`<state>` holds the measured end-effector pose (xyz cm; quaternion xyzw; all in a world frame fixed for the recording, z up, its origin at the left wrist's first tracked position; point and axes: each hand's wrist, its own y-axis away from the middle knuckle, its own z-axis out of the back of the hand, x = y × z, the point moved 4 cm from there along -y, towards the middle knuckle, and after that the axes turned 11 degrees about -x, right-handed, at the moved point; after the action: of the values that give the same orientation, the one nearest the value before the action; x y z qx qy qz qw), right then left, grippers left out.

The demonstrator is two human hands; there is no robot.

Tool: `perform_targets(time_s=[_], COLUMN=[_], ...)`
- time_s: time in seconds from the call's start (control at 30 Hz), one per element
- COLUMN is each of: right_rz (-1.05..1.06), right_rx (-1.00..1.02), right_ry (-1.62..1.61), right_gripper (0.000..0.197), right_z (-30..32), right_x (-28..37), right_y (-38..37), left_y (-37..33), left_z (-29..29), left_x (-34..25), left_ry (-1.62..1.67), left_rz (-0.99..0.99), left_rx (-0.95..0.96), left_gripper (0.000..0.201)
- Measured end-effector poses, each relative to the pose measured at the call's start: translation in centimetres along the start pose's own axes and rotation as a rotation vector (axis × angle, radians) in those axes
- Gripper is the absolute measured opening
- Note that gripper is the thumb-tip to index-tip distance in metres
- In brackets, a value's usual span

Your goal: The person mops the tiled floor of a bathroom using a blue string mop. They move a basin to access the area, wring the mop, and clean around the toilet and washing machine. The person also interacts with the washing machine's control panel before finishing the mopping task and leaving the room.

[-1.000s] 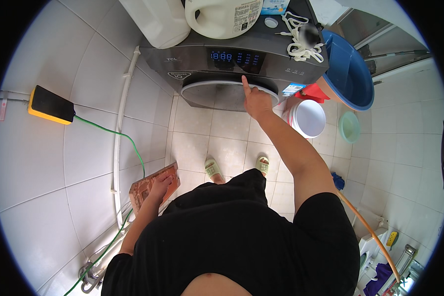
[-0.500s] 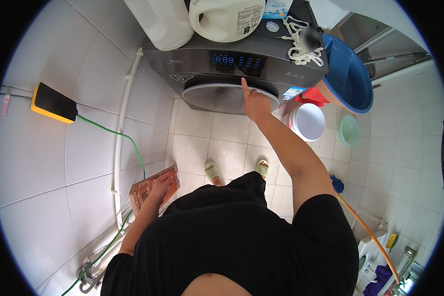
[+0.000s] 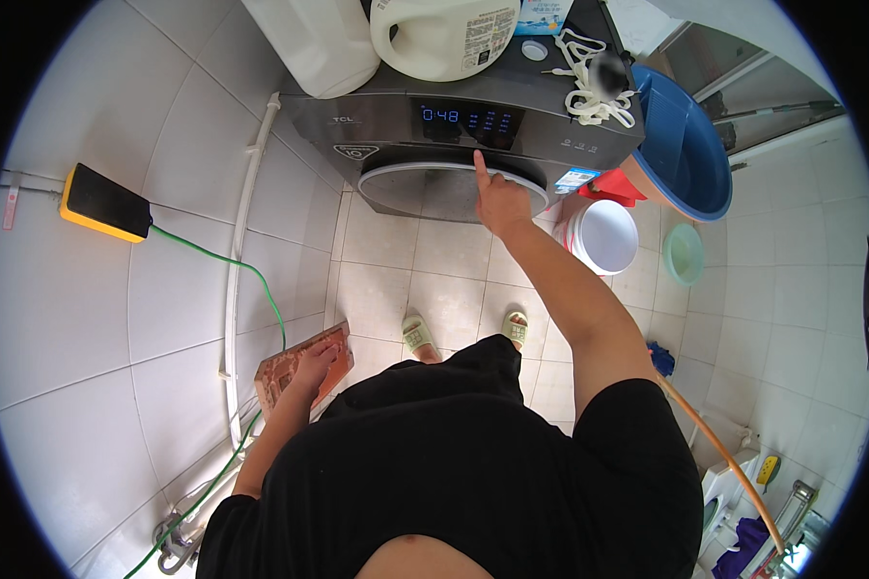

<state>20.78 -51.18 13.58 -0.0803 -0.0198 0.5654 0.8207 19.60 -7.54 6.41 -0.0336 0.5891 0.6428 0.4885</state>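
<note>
Indoors, washing machine (image 3: 444,135) on tiled floor (image 3: 449,251)

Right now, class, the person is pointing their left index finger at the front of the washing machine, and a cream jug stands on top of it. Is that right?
Not quite: the right hand is pointing, as the head view shows. The left hand is down at the reddish board. The cream jug does stand on the washing machine.
</note>
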Motion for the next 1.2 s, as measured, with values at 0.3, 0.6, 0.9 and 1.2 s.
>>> perform_targets(time_s=[0.3, 0.6, 0.9, 1.2], right_rz=[-0.021, -0.024, -0.031, -0.03], right_rx=[0.054, 0.077, 0.098, 0.109], right_ry=[0.093, 0.164, 0.174, 0.174], right_gripper=[0.08, 0.073, 0.072, 0.071], right_z=[-0.1, -0.4, -0.5, -0.5], right_x=[-0.2, -0.9, -1.1, -1.1], right_y=[-0.8, -1.8, -1.9, -2.0], left_y=[0.0, -0.6, -0.5, -1.0], left_z=[0.0, 0.2, 0.0, 0.0], left_x=[-0.3, 0.6, 0.0, 0.3], left_ry=[0.009, -0.029, -0.024, -0.019], left_rz=[0.016, 0.001, 0.019, 0.023], left_rx=[-0.03, -0.022, -0.045, -0.037], left_gripper=[0.023, 0.024, 0.025, 0.025])
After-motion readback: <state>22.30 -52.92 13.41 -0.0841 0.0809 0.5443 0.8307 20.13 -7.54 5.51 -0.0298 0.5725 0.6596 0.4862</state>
